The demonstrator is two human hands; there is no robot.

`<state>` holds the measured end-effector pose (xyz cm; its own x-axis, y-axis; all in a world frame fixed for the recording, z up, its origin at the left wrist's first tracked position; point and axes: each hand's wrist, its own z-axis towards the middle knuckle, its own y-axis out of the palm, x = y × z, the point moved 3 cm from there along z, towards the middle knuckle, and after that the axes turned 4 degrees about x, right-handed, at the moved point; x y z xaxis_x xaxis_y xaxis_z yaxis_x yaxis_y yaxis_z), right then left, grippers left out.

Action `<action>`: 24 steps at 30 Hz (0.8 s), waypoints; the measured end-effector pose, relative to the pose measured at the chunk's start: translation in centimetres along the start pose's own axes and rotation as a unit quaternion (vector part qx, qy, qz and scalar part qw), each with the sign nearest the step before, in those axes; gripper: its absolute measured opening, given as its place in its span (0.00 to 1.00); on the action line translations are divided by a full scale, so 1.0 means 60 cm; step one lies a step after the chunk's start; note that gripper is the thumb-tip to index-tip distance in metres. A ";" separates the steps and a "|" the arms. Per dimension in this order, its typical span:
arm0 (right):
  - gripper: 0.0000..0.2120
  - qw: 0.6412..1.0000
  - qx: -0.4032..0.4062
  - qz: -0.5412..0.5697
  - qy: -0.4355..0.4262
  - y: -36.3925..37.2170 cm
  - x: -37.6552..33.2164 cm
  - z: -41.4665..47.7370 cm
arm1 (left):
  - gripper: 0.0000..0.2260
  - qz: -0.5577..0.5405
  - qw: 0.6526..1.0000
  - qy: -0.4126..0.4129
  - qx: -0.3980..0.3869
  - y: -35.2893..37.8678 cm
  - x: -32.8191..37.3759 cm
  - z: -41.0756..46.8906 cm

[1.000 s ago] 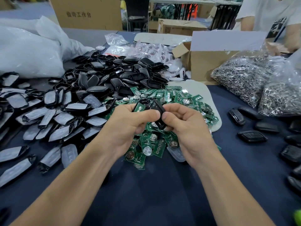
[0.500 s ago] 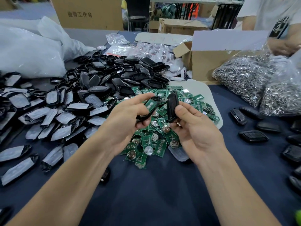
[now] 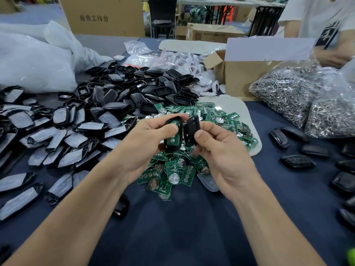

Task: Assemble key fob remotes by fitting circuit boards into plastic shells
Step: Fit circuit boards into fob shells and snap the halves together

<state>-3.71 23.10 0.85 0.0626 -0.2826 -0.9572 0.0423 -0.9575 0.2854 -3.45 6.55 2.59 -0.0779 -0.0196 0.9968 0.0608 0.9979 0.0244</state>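
A second ago both hands pressed the pieces together, then drew them apart; now the left hand [image 3: 146,140] has turned the shell half [image 3: 171,149] with its circuit board [image 3: 174,138] upright, and the right hand [image 3: 221,152] has brought the black cover [image 3: 192,129] back just beside it

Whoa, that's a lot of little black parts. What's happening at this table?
A person is putting key fobs together by hand. The left hand holds a black shell half with a green board sitting in it. The right hand holds the other half beside it, the two not yet closed. Below lies a pile of loose boards, with empty shells heaped to the left and closed fobs on the right.
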 end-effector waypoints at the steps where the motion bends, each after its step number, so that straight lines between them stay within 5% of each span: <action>1: 0.09 1.000 -0.001 0.006 0.004 0.000 0.000 0.000 | 0.13 -0.007 1.000 -0.009 0.008 0.000 -0.001 0.001; 9: 0.08 0.990 -0.034 0.110 0.085 0.003 0.005 -0.002 | 0.13 -0.026 0.994 -0.005 0.103 0.004 -0.007 0.000; 16: 0.17 0.976 0.003 0.185 0.118 0.003 0.010 0.005 | 0.16 -0.123 0.992 -0.031 0.026 0.019 -0.012 0.000; 24: 0.11 0.989 0.005 0.113 0.092 -0.001 0.010 0.006 | 0.19 0.075 0.996 0.017 0.036 0.022 -0.009 -0.007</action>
<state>-4.01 22.94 0.23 0.2498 -0.4741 -0.8443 -0.0023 -0.8722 0.4891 -2.89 7.85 2.14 -0.0391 0.1283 0.9910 -0.0029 0.9917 -0.1285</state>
